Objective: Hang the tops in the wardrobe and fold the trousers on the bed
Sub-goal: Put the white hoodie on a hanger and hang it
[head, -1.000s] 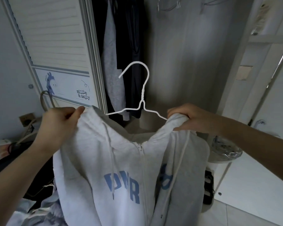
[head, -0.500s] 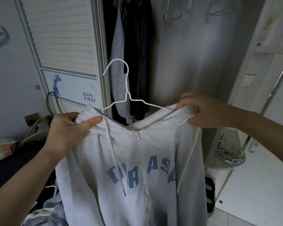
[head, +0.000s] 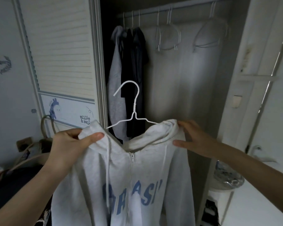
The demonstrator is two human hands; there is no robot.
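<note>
Head view: we pinch the pale grey zip hoodie (head: 137, 176) with our left hand (head: 69, 147), our right hand (head: 196, 141) loose-fingered at its other shoulder, and should lift the white wire hanger (head: 132, 108) level to the steel wardrobe rail (head: 186, 8) above.

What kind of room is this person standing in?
Probably a bedroom, facing an open wardrobe: a rail with wire hangers, hung clothes, and a giraffe decoration on the door.

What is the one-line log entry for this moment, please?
left hand grips hoodie | right hand open | hanger unhung
</note>
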